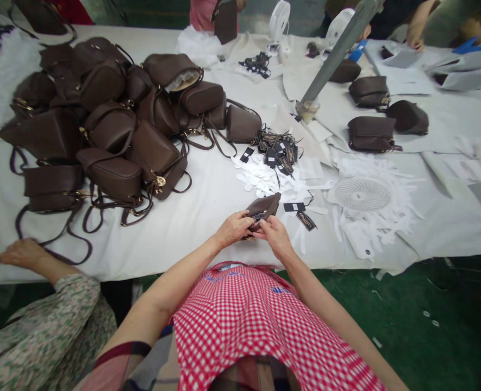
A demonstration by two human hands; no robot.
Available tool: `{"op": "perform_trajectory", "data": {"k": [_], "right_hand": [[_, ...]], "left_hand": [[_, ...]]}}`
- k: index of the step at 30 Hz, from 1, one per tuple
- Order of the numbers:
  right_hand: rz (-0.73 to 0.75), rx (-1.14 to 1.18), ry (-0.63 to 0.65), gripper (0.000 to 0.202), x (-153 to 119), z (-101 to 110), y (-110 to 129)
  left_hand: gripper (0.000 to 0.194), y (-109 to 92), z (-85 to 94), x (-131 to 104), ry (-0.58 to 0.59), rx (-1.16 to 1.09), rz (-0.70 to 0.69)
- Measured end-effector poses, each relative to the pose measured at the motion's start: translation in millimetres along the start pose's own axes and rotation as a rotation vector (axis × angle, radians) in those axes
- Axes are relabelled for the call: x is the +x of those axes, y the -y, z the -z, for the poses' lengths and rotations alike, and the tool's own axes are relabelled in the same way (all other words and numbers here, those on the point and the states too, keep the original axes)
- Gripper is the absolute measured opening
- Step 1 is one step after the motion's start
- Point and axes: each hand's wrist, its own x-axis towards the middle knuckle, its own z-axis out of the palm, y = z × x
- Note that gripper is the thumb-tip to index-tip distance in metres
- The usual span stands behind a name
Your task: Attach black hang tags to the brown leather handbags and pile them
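Both your hands on one small brown bag [266, 204], near table edge.
Your left hand [235, 228] grips its left side, your right hand [272, 231] its right; hands close together, fingers at the opening. Bag sits in front of your checked apron [240, 315]. Tags [279, 149] and white strips [258, 176] lie just beyond, fan [362, 194] to the right, bag pile [101, 119] to the left.

Sm. dk-brown pouch [266, 204], gold hw, tilted, mouth open, btwn both hands [253, 228].
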Motion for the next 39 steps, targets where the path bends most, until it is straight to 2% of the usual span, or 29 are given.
{"op": "perform_trajectory", "data": {"k": [2,4,7,10,13,17,22,25,27,28,30,32,35,37,39], "right_hand": [[0.02,0.039,0.058,0.028,-1,-1,3],[0.12,-0.043,0.079,0.027,-3,-1,5],[0.299,-0.375,-0.04,0.016,-4,2,7],[0.307,-0.526,-0.095,0.016,-6,3,6],[0.245,-0.471,-0.056,0.014,-9,0,3],[0.236,-0.345,-0.039,0.017,-12,-5,-1],[0.283,-0.397,-0.089,0.016,-13,-4,-2],[0.337,-0.417,0.005,0.015,-11,4,-2],[0.271,-0.304,0.077,0.019,-7,14,-2],[0.232,-0.248,0.059,0.022,-2,21,-1],[0.227,-0.253,-0.069,0.025,10,34,1],[0.324,-0.397,-0.167,0.024,27,45,5],[0.437,-0.667,-0.06,0.019,49,51,14],[0.492,-0.843,0.014,0.012,58,48,19],[0.592,-1.052,0.034,0.007,60,43,23]], "left_hand": [[0.031,-1,0.4,1,-0.011,-0.009,0.022],[0.034,-2,0.6,2,-0.045,-0.015,0.054],[0.042,-2,0.1,2,-0.069,-0.008,0.059],[0.041,-2,-0.2,3,-0.057,0.019,0.034],[0.038,-2,0.5,3,-0.081,0.043,0.032],[0.042,-4,0.4,2,-0.139,0.068,0.026],[0.049,-7,0.1,2,-0.093,0.153,-0.077],[0.043,-8,3.8,4,-0.112,0.145,-0.097],[0.034,-11,7.3,7,-0.098,0.126,-0.121],[0.029,-13,8.8,8,-0.076,0.125,-0.129],[0.021,-17,10.8,9,-0.043,0.14,-0.113],[0.017,-23,11.1,8,-0.059,0.16,-0.066],[0.015,-28,10.7,4,-0.1,0.187,-0.022],[0.014,-29,12.1,3,-0.108,0.203,-0.025],[0.013,-30,14.8,4,-0.104,0.212,-0.029]]}}
